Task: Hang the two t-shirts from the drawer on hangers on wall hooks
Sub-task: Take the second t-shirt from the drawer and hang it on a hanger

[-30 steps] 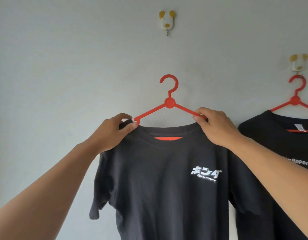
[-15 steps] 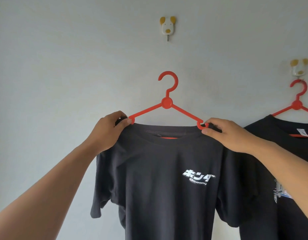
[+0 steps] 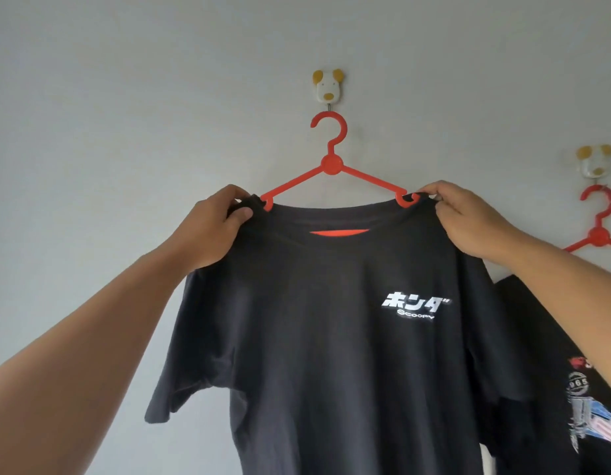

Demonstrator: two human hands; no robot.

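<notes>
A black t-shirt [image 3: 314,337] with a white chest logo sits on a red hanger [image 3: 331,164]. My left hand [image 3: 213,228] pinches the shirt's left shoulder over the hanger arm; my right hand [image 3: 468,217] pinches the right shoulder. The hanger's curved top is just under the dog-shaped wall hook [image 3: 328,85], close to its metal pin; I cannot tell if it rests on it. To the right a second black t-shirt [image 3: 554,389] hangs on another red hanger [image 3: 599,228] from a second dog-shaped hook [image 3: 593,161].
A plain pale grey wall [image 3: 125,114] fills the background, bare to the left of the held shirt. The held shirt's right sleeve overlaps the hung shirt's left side.
Both hands have lifted the hanger and shirt upward, bringing the hanger's curved top from well below the dog-shaped hook to just under it. My right hand slid outward along the shoulder.
</notes>
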